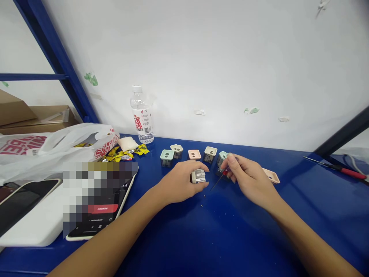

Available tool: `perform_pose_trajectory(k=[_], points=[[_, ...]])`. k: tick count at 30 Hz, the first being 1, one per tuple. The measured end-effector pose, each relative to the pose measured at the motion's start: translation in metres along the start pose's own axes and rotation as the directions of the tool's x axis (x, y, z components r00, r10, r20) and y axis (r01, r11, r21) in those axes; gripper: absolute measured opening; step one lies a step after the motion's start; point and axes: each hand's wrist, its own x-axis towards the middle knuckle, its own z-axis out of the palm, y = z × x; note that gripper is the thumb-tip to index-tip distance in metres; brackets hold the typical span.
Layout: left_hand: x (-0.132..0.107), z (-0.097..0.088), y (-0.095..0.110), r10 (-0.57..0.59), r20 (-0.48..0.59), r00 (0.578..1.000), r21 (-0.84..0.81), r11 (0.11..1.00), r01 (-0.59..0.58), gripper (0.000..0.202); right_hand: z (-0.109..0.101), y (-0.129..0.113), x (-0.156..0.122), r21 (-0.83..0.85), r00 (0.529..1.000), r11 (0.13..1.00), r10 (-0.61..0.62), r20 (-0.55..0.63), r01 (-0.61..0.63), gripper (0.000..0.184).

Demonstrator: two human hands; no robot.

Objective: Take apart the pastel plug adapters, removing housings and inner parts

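Gripping a small metal block (198, 176) in our curled left hand (180, 181), we pinch a red-handled screwdriver (224, 173) between the fingers of our right hand (250, 181), its shaft slanting down just beside the block. Tiny screws (204, 196) lie on the blue table (259, 238) just below the left hand, where a careless sweep could scatter them. If the tip slips, it could jab our left fingers or knock the small housings (167, 157) just beyond our hands.
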Motion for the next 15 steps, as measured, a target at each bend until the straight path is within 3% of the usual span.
perform_pose_trajectory(k=[15], points=[[0.0006,-0.0027,0.0024,0.000,0.045,0.999,0.021,1.000,-0.001,0.022,0.0058,-0.0031,-0.0016,0.000,0.993,0.999,-0.054,0.109,0.055,0.049]])
